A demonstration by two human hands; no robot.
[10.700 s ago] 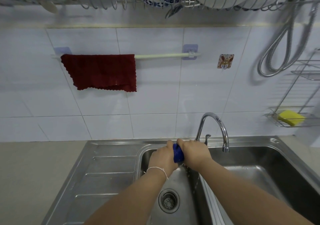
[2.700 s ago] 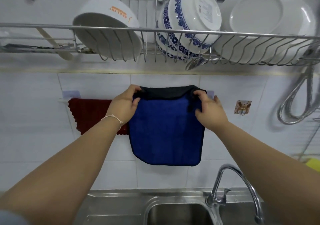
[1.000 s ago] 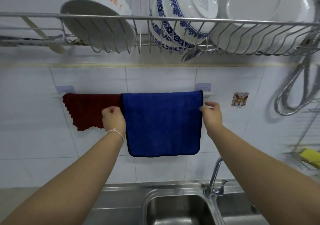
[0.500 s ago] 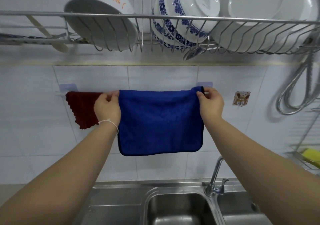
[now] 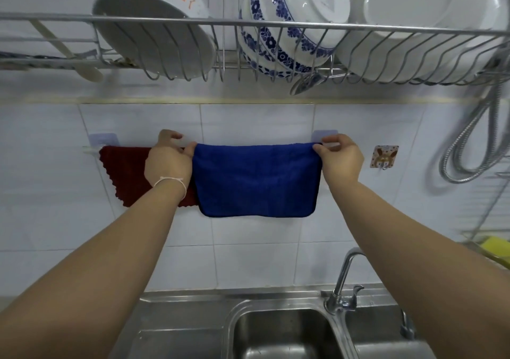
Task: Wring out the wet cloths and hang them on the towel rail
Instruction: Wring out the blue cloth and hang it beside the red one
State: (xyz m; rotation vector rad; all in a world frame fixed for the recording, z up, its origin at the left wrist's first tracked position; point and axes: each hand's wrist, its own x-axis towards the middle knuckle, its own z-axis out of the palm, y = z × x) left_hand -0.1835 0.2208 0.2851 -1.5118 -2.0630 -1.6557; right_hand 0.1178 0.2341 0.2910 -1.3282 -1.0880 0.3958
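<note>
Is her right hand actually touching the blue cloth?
Touching: the head view shows the right hand pinching the blue cloth's top right corner between its fingertips.

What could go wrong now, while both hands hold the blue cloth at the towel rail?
1. The left hand lies over the dark red cloth; pulling the blue cloth leftward may bunch or drag it.
2. The blue cloth overlaps the red one's edge, so both may dry slowly.
3. Tugging may strain the towel rail on its stick-on wall mounts.
</note>
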